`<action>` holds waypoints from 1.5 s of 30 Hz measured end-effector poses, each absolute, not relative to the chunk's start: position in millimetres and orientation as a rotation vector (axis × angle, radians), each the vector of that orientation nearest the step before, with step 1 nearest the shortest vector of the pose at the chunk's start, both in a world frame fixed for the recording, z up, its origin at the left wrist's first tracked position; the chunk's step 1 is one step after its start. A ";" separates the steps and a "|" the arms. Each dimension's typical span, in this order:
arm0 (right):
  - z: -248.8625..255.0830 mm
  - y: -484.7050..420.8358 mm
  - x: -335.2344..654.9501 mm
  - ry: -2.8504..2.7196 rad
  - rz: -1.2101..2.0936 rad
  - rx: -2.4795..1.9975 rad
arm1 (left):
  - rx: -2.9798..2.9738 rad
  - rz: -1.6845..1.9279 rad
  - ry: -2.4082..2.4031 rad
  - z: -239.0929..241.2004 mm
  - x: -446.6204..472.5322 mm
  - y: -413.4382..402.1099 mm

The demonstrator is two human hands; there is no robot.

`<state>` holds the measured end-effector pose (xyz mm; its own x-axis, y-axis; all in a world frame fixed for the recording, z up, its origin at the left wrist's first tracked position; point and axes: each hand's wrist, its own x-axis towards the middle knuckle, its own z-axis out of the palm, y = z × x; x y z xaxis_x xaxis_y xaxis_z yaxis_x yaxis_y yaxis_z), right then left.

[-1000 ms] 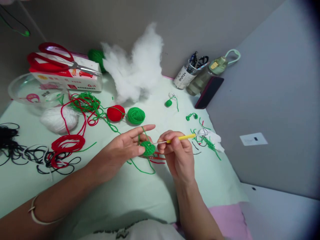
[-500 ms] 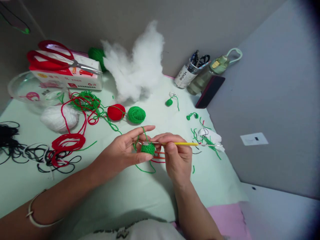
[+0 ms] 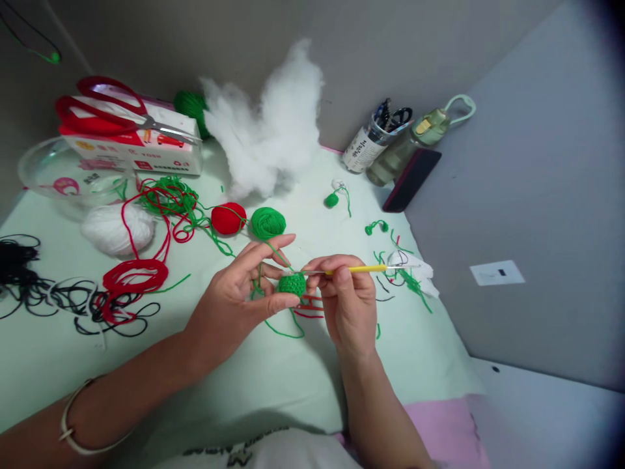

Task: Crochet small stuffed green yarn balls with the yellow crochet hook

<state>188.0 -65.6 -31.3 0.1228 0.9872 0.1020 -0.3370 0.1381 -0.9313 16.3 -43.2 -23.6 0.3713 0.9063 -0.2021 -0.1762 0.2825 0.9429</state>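
Observation:
Between the thumb and fingers of my left hand (image 3: 239, 293) is a small green crochet piece (image 3: 291, 284), rounded like a cup. Green yarn runs over my raised left index finger down to the piece. My right hand (image 3: 349, 293) pinches a crochet hook (image 3: 364, 268) with a yellow grip and metal ends. The hook lies almost level, its left tip at the top edge of the green piece. Whether a loop sits on the tip is too small to tell. A green yarn ball (image 3: 268, 223) and a red yarn ball (image 3: 228, 219) rest just beyond my left hand.
White stuffing (image 3: 273, 124) stands at the back. Red scissors (image 3: 112, 111) lie on a box (image 3: 166, 156) by a clear plastic bowl (image 3: 29, 172). Tangled black yarn (image 3: 29, 280) and a white ball (image 3: 117, 228) are left; a pen cup (image 3: 362, 148), bottle (image 3: 383, 166) and phone (image 3: 413, 179) right.
My left index finger has dipped and tilted, so the yarn now slants to the piece. The green piece has turned and risen slightly; the hook and right hand have shifted up a little.

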 end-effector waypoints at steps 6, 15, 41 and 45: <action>-28.6 -66.6 183.8 -0.881 1.228 -0.890 | 1.231 0.854 0.892 -23.9 13.9 -46.5; -34.1 -65.6 182.1 -0.822 1.330 -0.984 | 1.554 0.756 0.962 -30.1 19.5 -41.8; -30.9 -65.7 193.7 -1.054 1.249 -0.920 | 1.383 0.765 0.909 -25.7 10.7 -33.8; -29.3 -65.8 199.6 -1.083 1.283 -0.951 | 1.393 0.727 0.891 -26.3 9.3 -32.4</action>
